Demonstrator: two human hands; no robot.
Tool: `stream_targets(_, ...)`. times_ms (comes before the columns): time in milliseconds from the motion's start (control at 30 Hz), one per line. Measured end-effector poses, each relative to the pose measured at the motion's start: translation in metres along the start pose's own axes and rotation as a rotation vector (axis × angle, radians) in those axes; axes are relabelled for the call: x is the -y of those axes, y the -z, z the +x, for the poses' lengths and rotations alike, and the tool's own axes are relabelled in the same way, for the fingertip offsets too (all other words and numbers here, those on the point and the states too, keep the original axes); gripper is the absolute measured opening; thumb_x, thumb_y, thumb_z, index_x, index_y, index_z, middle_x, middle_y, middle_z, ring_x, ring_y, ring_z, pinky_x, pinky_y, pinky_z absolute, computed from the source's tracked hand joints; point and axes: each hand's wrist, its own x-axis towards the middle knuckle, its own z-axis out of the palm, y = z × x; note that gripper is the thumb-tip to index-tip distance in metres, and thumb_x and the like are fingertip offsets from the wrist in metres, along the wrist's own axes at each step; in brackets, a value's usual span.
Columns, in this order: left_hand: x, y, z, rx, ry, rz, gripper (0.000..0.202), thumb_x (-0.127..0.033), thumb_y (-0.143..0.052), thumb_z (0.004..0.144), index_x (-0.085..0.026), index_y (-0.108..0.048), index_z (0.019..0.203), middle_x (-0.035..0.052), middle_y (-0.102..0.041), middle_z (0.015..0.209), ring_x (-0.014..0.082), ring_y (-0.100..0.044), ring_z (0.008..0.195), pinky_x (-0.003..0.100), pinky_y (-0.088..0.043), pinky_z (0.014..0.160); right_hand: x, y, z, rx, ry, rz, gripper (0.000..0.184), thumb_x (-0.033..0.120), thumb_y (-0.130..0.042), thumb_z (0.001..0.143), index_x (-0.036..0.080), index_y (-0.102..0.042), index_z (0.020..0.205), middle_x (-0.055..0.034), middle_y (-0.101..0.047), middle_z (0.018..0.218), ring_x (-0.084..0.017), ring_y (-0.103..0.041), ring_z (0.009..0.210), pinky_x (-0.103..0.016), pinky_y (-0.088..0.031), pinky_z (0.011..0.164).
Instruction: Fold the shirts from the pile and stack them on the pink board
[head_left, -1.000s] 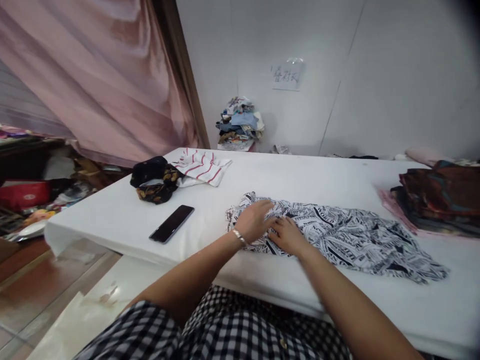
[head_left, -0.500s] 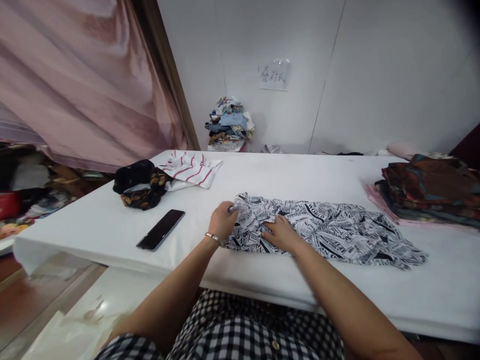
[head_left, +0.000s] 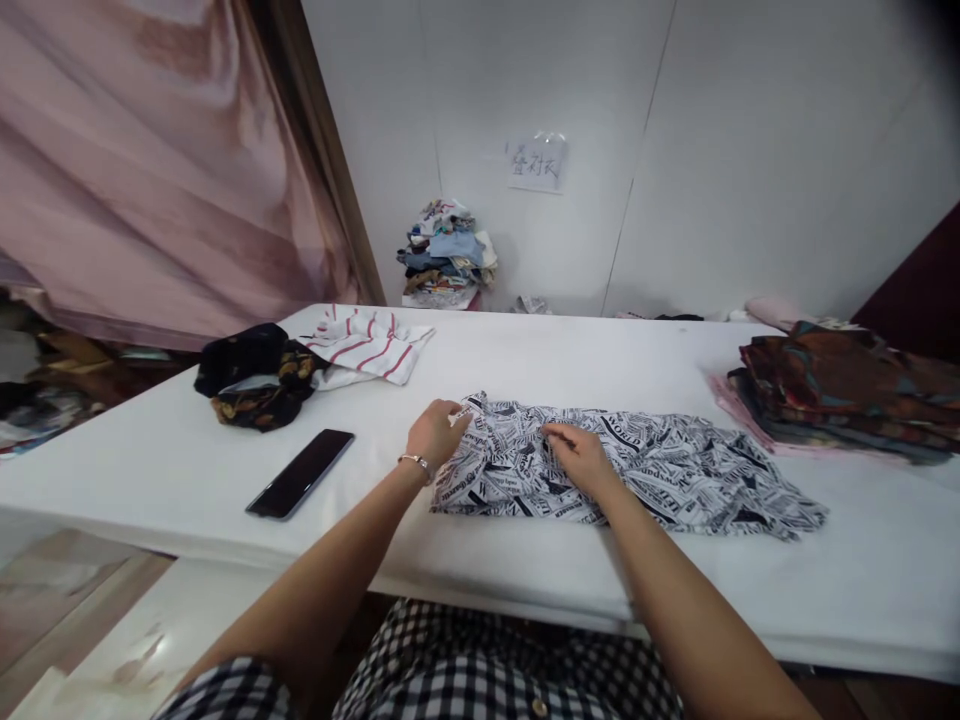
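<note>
A black-and-white printed garment point(head_left: 660, 475) lies spread on the white table point(head_left: 525, 360) in front of me. My left hand point(head_left: 433, 432) pinches the garment's left edge, fingers closed on the cloth; a bracelet circles that wrist. My right hand point(head_left: 577, 458) rests on the garment's middle, fingers curled and gripping a fold of the fabric.
A black phone point(head_left: 300, 473) lies left of the garment. Further left sit a dark bundle of cloth point(head_left: 251, 375) and a red-striped white cloth point(head_left: 367, 343). A stack of folded dark patterned garments point(head_left: 840, 390) stands at the right. A heap of clothes point(head_left: 446, 250) sits by the wall.
My left hand slid from the top of the garment to its left edge and closed on it. My right hand shifted slightly right along the cloth. The camera turned left.
</note>
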Motion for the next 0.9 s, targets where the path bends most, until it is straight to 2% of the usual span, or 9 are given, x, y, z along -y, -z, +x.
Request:
stream_targets(133,-0.004,-0.013,0.015,0.087,0.062,0.067,0.048,-0.061,-0.048,0.078,-0.019,-0.066,0.092,0.0110,-0.066,0.106,0.0246,-0.061,0.092,0.032,-0.045,0.073,0.004,-0.006,-0.002,0.028,0.167,-0.033,0.027,0.026,-0.052,0.085,0.021,-0.068,0.107,-0.0071,-0.070,0.106,-0.021,-0.062,0.102,-0.040,-0.048,0.091)
stream_targets(200,-0.006,-0.021,0.022,0.116,0.097,0.086,0.052,-0.064,-0.045,0.077,-0.019,-0.066,0.091,0.0127,-0.066,0.107,0.0253,-0.062,0.091,0.032,-0.044,0.071,0.004,-0.010,-0.004,0.127,0.262,-0.105,0.031,0.026,-0.054,0.085,0.021,-0.066,0.113,-0.0081,-0.067,0.115,-0.022,-0.057,0.112,-0.044,-0.042,0.100)
stream_targets(300,-0.003,-0.027,0.029,0.115,0.133,0.103,0.057,-0.066,-0.038,0.080,-0.018,-0.066,0.094,0.0147,-0.064,0.110,0.0262,-0.062,0.093,0.032,-0.044,0.072,0.005,-0.013,-0.006,0.311,0.297,-0.240,0.034,0.030,-0.057,0.085,0.022,-0.064,0.117,-0.0084,-0.062,0.126,-0.025,-0.050,0.122,-0.048,-0.036,0.104)
stream_targets(433,0.008,-0.027,0.028,0.108,0.122,0.125,0.050,-0.059,-0.046,0.078,-0.017,-0.065,0.098,0.0165,-0.062,0.111,0.0284,-0.062,0.094,0.035,-0.045,0.074,0.009,-0.015,-0.006,0.341,0.292,-0.291,0.026,0.028,-0.052,0.088,0.021,-0.068,0.107,-0.0076,-0.069,0.109,-0.021,-0.060,0.105,-0.041,-0.043,0.095)
stream_targets(600,0.006,-0.025,0.020,0.092,-0.032,0.100,0.028,-0.036,-0.048,0.082,-0.021,-0.069,0.092,0.0113,-0.064,0.106,0.0242,-0.060,0.099,0.033,-0.046,0.082,0.010,-0.015,-0.003,0.216,0.337,-0.226,0.023,0.022,-0.049,0.087,0.020,-0.071,0.096,-0.0066,-0.072,0.093,-0.019,-0.063,0.088,-0.036,-0.048,0.085)
stream_targets(700,-0.001,-0.024,0.013,0.064,-0.186,0.044,0.031,-0.035,-0.041,0.088,-0.022,-0.068,0.098,0.0084,-0.064,0.112,0.0207,-0.056,0.109,0.032,-0.042,0.096,0.008,-0.014,-0.003,0.111,0.349,-0.184,0.025,0.022,-0.047,0.088,0.021,-0.070,0.100,-0.0077,-0.071,0.100,-0.020,-0.062,0.096,-0.038,-0.047,0.089)
stream_targets(767,-0.003,-0.028,0.007,0.105,-0.298,0.005,0.031,-0.037,-0.044,0.088,-0.025,-0.068,0.102,0.0051,-0.063,0.118,0.0186,-0.054,0.114,0.031,-0.038,0.102,0.006,-0.014,-0.004,0.057,0.328,-0.189,0.028,0.023,-0.047,0.089,0.021,-0.067,0.109,-0.0091,-0.067,0.112,-0.021,-0.059,0.108,-0.041,-0.044,0.096)
stream_targets(833,-0.003,-0.034,0.002,0.173,-0.375,-0.024,0.028,-0.036,-0.052,0.084,-0.028,-0.068,0.106,0.0022,-0.063,0.123,0.0180,-0.053,0.116,0.032,-0.038,0.104,0.006,-0.015,-0.006,0.090,0.283,-0.244,0.036,0.027,-0.048,0.089,0.022,-0.060,0.122,-0.0107,-0.057,0.130,-0.023,-0.049,0.124,-0.045,-0.038,0.103)
stream_targets(900,-0.001,-0.040,-0.001,0.218,-0.401,-0.045,0.031,-0.035,-0.056,0.082,-0.028,-0.066,0.110,0.0017,-0.060,0.128,0.0181,-0.052,0.120,0.032,-0.037,0.106,0.006,-0.015,-0.008,0.222,0.222,-0.332,0.044,0.035,-0.049,0.090,0.022,-0.052,0.132,-0.0116,-0.046,0.142,-0.026,-0.038,0.133,-0.049,-0.032,0.107)
